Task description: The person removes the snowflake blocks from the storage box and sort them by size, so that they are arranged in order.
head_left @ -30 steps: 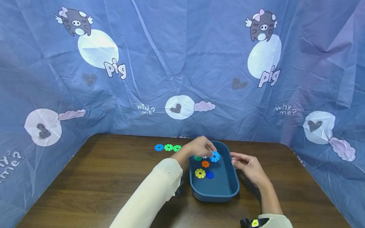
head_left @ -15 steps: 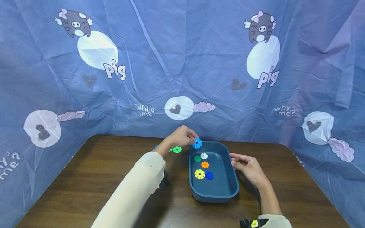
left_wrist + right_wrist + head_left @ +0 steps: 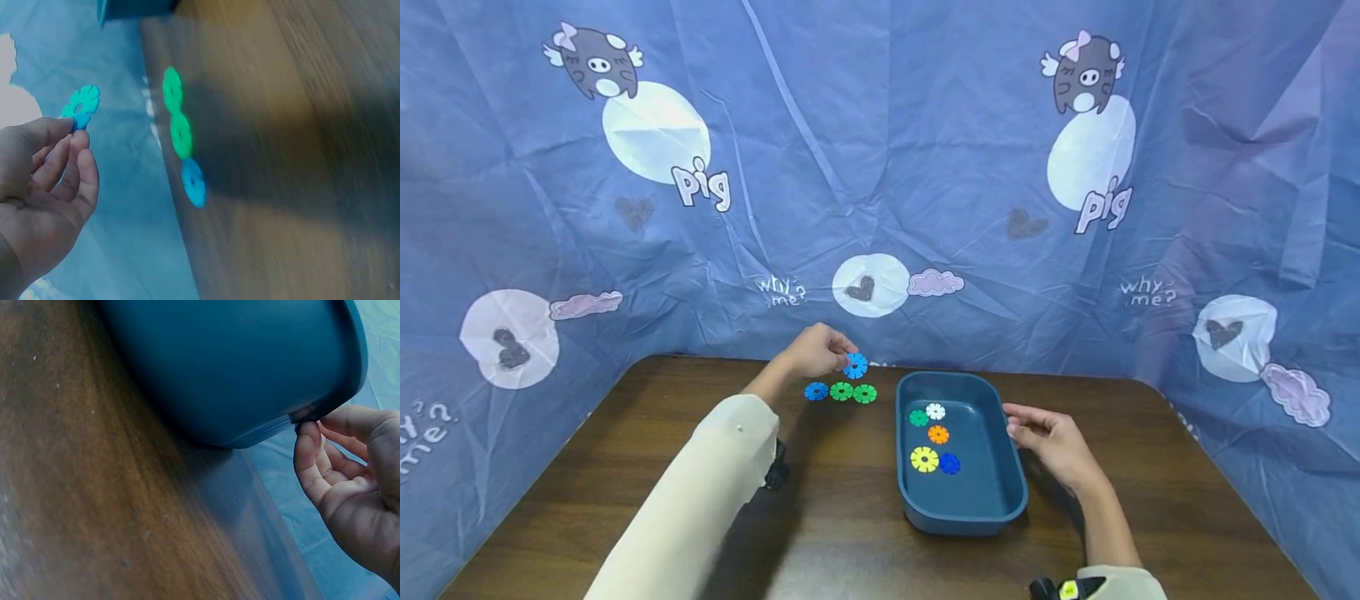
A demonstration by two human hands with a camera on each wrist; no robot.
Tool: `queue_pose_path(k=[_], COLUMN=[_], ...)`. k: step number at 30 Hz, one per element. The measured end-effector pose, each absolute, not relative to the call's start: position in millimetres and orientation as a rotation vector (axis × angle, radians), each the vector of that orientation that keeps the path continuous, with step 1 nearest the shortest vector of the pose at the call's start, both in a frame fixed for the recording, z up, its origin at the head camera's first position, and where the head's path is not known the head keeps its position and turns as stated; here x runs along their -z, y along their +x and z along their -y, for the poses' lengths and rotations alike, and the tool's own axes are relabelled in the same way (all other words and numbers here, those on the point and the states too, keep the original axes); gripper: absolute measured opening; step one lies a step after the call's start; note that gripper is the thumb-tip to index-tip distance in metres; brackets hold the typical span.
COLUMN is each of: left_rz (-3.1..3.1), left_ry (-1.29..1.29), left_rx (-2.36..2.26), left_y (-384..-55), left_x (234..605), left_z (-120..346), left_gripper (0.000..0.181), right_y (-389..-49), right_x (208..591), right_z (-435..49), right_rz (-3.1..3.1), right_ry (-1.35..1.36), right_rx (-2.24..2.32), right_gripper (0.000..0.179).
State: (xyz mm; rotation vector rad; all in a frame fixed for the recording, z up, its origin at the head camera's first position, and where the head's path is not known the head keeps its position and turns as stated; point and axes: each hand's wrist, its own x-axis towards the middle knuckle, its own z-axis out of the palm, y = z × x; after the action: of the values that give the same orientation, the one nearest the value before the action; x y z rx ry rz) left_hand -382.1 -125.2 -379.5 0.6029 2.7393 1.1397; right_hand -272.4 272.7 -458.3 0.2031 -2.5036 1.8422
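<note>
Partly behind fingers, blue disc

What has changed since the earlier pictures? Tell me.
The left hand, pinching a blue disc, moved left from over the tray to near the row of three discs. Nothing was let go. The right hand stayed at the tray's rim; the five discs inside stayed put.

From here, the left hand masks part of its disc. Both wrist views crop the tray; the head view, the worktop.
</note>
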Motion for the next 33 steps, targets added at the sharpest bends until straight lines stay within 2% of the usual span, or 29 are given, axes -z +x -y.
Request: queue_pose_path(k=[7,16,27,33], left_rz=[-2.877,-2.96,-2.916,-2.835], left_ry=[0.527,0.359,0.131,0.094], left_rx=[-1.012,-1.095,-1.282,-1.415], left_y=[-384,-379,-372,-367], left_x=[396,419,446,452], left_z=[160,191,210,212], left_gripper=[0.021,0.021,0.025,0.026], right_y=[-272,-272,-272,-272], right_x=[458,458,457,458], right_z=[-274,-275,-274,-274], right_rz=[2.505,2.518,2.491,2.48], right_ry=[0.207,0.234,0.238,0.233], right_rx=[-1.829,-1.817,-1.842,-1.857], right_gripper=[0.041,0.041,0.041,0.041])
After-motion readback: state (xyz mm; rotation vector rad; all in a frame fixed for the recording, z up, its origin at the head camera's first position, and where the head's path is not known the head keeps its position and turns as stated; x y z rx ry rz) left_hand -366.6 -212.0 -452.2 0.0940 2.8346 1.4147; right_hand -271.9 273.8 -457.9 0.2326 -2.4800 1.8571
